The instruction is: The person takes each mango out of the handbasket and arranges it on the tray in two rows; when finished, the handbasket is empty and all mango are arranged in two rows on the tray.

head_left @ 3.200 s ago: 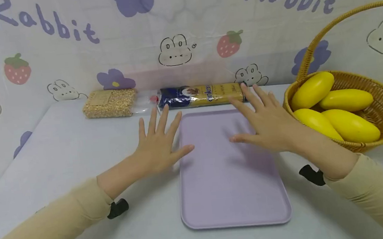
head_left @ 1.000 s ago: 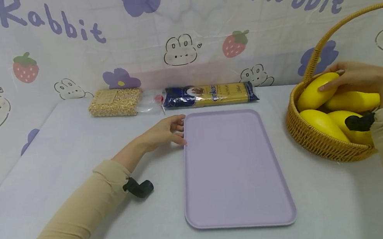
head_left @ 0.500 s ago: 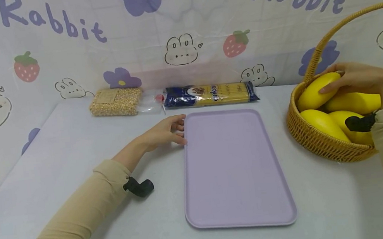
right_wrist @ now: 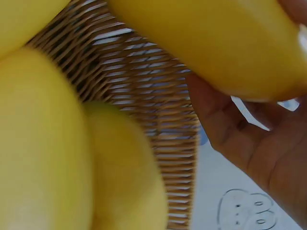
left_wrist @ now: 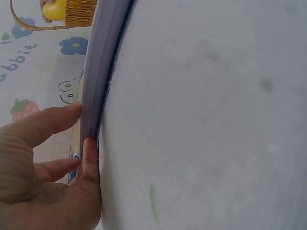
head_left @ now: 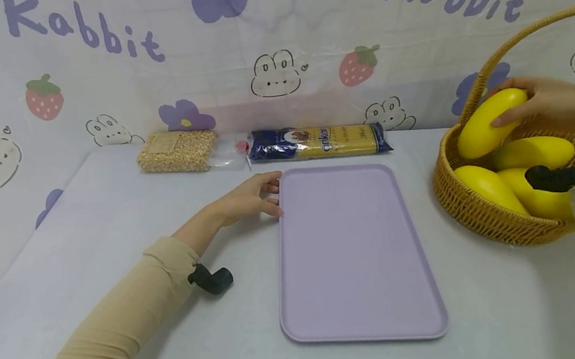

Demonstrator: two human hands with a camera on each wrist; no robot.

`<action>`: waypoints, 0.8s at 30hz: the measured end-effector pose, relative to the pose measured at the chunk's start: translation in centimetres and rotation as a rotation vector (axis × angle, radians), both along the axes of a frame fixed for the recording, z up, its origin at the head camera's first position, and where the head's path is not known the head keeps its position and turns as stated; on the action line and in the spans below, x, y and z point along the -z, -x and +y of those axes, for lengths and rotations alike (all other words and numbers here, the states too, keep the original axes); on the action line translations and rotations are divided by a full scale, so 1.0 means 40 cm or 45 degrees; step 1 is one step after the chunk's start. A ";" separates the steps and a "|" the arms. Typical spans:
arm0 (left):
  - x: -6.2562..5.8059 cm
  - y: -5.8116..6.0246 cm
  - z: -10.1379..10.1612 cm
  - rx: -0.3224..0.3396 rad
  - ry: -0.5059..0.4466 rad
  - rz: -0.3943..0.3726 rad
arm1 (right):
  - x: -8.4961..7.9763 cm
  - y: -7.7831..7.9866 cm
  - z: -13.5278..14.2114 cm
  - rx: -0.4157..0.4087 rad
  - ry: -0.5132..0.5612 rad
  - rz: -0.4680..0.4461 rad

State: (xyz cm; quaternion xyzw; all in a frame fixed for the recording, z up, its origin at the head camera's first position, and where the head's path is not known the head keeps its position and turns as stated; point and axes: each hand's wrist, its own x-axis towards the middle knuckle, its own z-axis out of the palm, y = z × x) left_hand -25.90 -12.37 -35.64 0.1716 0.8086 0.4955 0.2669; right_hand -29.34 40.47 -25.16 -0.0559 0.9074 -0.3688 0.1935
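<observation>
My right hand (head_left: 552,99) grips a smooth, oblong yellow fruit (head_left: 492,123), thumb on its near side, and holds it over the back left of the wicker basket (head_left: 487,223). In the right wrist view this fruit (right_wrist: 225,43) hangs against the palm, apart from the yellow fruit (right_wrist: 38,139) below. Three more such fruits lie in the basket, the nearest one (head_left: 488,190) at its left wall. At the far left side of the lilac tray (head_left: 347,243), my left hand (head_left: 242,200) rests thumb and fingertips against the outer edge; the left wrist view shows them touching the rim (left_wrist: 96,86).
Along the back lie a clear bag of yellow kernels (head_left: 176,152) and a blue and yellow pasta packet (head_left: 320,141). The basket's tall handle (head_left: 515,41) arches beside my right hand. A printed cloth (head_left: 190,55) hangs behind the white table (head_left: 205,346).
Both hands were spread over the tray at first, then moved apart to its left edge and the basket. In the last half second the right hand has raised the gripped fruit slightly.
</observation>
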 end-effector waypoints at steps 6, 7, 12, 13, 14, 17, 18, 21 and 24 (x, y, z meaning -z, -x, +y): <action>0.002 0.002 -0.002 0.003 -0.006 0.002 | -0.026 -0.003 -0.013 -0.092 0.079 0.029; 0.003 0.002 -0.002 0.005 -0.007 0.002 | -0.030 -0.005 -0.017 -0.116 0.102 0.031; 0.006 0.002 -0.002 0.013 -0.012 -0.004 | -0.052 -0.021 -0.056 -0.211 0.190 0.057; 0.006 0.002 -0.002 0.013 -0.011 -0.006 | -0.059 -0.026 -0.069 -0.232 0.197 0.066; 0.006 0.002 -0.002 0.013 -0.012 -0.007 | -0.065 -0.030 -0.081 -0.251 0.201 0.075; 0.006 0.003 -0.002 0.014 -0.017 -0.008 | -0.089 -0.043 -0.123 -0.297 0.172 0.120; 0.006 0.004 -0.002 0.014 -0.019 -0.007 | -0.097 -0.046 -0.138 -0.312 0.151 0.144; 0.004 0.003 -0.002 0.014 -0.020 -0.004 | -0.118 -0.059 -0.184 -0.341 0.085 0.209; 0.002 0.001 -0.002 0.015 -0.017 -0.001 | -0.134 -0.072 -0.229 -0.361 0.051 0.230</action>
